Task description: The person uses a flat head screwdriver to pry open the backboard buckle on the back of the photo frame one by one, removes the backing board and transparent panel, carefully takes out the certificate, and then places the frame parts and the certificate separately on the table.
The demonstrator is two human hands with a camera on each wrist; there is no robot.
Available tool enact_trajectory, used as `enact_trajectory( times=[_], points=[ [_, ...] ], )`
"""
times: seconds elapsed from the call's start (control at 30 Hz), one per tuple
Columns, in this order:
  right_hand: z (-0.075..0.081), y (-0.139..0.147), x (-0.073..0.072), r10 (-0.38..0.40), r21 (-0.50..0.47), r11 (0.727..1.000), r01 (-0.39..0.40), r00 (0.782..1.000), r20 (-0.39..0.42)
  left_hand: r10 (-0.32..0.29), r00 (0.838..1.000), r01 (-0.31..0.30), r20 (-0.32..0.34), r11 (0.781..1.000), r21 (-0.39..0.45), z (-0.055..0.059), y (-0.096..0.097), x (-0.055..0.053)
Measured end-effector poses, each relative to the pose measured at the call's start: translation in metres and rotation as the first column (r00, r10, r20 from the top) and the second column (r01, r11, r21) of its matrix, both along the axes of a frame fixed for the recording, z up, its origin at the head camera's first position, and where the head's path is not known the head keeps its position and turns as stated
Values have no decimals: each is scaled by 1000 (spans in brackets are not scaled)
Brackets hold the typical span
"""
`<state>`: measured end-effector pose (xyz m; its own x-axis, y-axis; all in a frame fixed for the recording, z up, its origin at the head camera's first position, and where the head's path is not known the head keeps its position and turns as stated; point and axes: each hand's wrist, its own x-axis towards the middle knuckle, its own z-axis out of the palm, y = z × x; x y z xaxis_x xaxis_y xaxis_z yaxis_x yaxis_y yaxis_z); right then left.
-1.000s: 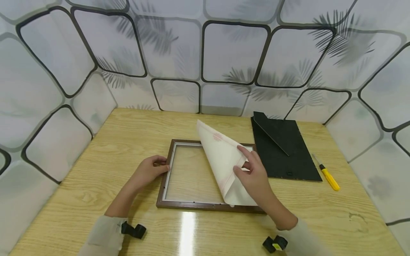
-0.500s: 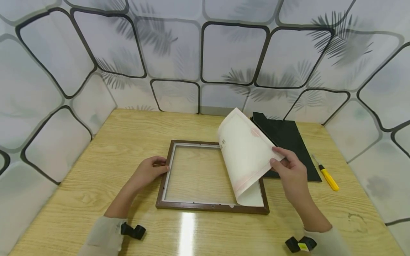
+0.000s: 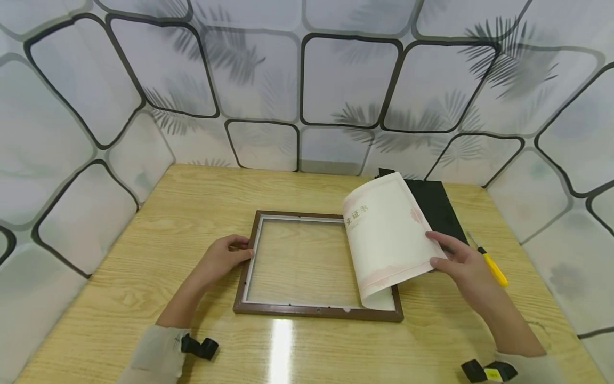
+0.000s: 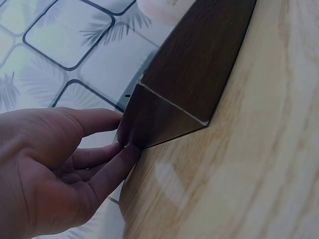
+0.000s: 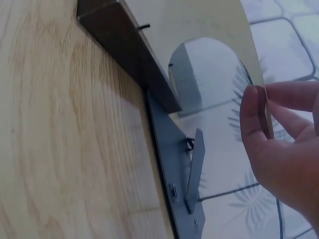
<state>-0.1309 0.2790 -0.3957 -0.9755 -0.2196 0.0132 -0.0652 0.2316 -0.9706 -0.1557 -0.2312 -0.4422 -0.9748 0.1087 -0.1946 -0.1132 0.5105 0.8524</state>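
A brown picture frame [image 3: 316, 311] lies flat on the table, back side up. At its left edge my left hand [image 3: 223, 258] grips the rim; the left wrist view shows thumb and fingers [image 4: 112, 174] about the frame's side near a corner. My right hand [image 3: 467, 269] pinches the right edge of a cream paper certificate [image 3: 386, 234] between thumb and fingers. The sheet curls up over the frame's right part, printed characters showing, its lower fold still inside the frame. In the right wrist view the paper [image 5: 219, 20] arches up from the frame [image 5: 119, 40] to the fingertips.
Behind the paper lies a black backing board [image 3: 434, 202] with a stand flap, partly hidden. A yellow-handled screwdriver [image 3: 494, 268] rests right of it, close to my right hand. The wooden table [image 3: 144, 240] meets patterned curtain-like walls [image 3: 268, 80] at the back and sides.
My right hand has moved right, drawing the certificate's edge along and uncovering more of the frame's inside. The paper now covers more of the backing board. My left hand stays put.
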Motion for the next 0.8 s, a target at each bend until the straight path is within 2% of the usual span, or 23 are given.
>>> enact_trajectory(
  times=[0.13,0.33,0.47,0.67,0.8],
  points=[
    [-2,12,3,-16,-11,1000,17,999,32,3,1000,-3,-4,1000,-4,0,0,0],
    [-3,20,3,-121,-63,990,126,990,75,2,1000,-2,-9,1000,-4,-1,1,0],
    [-4,26,3,-151,-84,984,158,985,89,3,1000,-3,-4,1000,3,-1,0,1],
    [-6,34,6,-172,-193,963,188,980,97,-6,1000,6,3,1000,12,0,0,1],
    [-3,40,9,-167,-306,934,186,982,88,-23,1000,22,5,1000,22,2,0,1]
  ],
)
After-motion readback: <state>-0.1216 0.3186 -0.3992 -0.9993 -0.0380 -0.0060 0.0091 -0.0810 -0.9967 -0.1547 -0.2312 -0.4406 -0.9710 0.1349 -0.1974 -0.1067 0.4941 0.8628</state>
